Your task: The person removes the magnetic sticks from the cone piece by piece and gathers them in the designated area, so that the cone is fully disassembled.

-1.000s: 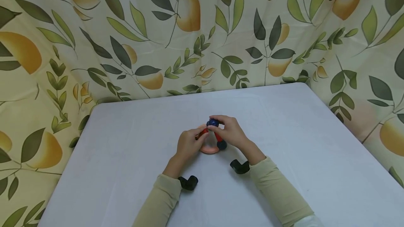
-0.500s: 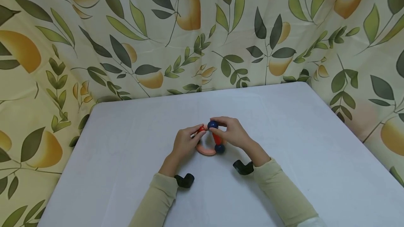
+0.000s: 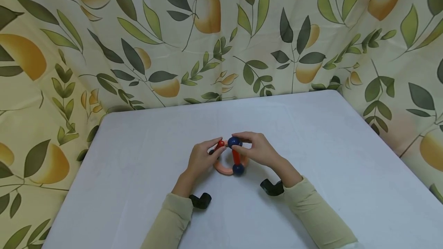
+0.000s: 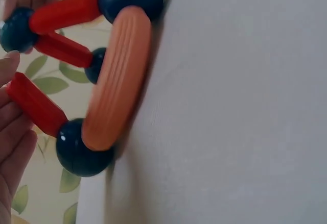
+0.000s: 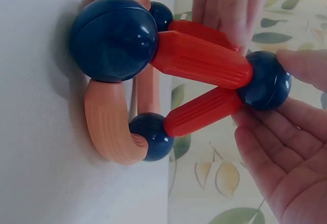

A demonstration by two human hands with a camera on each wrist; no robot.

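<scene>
A small magnetic building-toy frame stands at the table's middle. Its base is a ring of curved orange rods (image 4: pixel 117 78) joined by blue balls (image 5: pixel 113 38). Two red rods (image 5: pixel 204 60) slant up from base balls to a raised blue ball (image 5: pixel 264 80). My right hand (image 3: pixel 261 150) pinches that raised ball between thumb and fingers. With my left hand (image 3: pixel 201 155) I pinch the upper end of another red rod (image 4: pixel 37 104), whose lower end meets a base ball (image 4: pixel 84 147). A gap separates this rod's top from the raised ball in the left wrist view.
A white-covered table (image 3: pixel 145 137) surrounds the toy, its far edge against a curtain (image 3: pixel 256 41) printed with leaves and fruit. Black angular pieces (image 3: pixel 271 187) stick out at both wrists.
The ring has turned a little and shifted nearer to me, its front ball moving down and left. My right hand has come slightly nearer with the raised ball; my left has drifted slightly left.
</scene>
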